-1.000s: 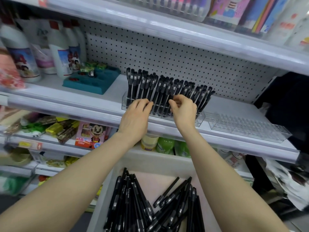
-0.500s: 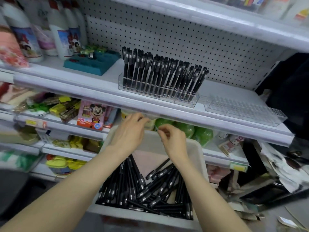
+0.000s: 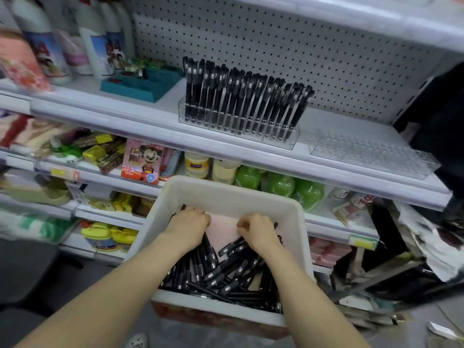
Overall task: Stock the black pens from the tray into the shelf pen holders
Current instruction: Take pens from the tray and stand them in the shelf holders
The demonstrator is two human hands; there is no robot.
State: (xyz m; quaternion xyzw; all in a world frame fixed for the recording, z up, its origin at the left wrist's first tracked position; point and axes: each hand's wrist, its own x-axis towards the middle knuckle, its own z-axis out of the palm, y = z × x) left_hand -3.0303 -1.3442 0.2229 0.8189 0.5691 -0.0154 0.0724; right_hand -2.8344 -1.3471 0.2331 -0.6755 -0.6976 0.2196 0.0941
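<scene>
Left hand (image 3: 188, 222) and right hand (image 3: 258, 232) curl into the black pens (image 3: 226, 272) heaped in the near tray (image 3: 226, 189), whether gripping any I cannot tell, and a crossed bunch could snag and spill before reaching the empty holder (image 3: 371, 154).

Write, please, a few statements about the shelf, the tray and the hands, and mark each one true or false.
1. The left hand and the right hand are both inside the white tray. True.
2. The tray holds a single pen. False: many loose black pens lie in it.
3. Both clear holders are full. False: the left holder is packed with upright black pens, and the right holder is empty.
4. A teal block stands left of the left holder. True.
5. The green bottles stand above the holders. False: they are one level lower.
</scene>
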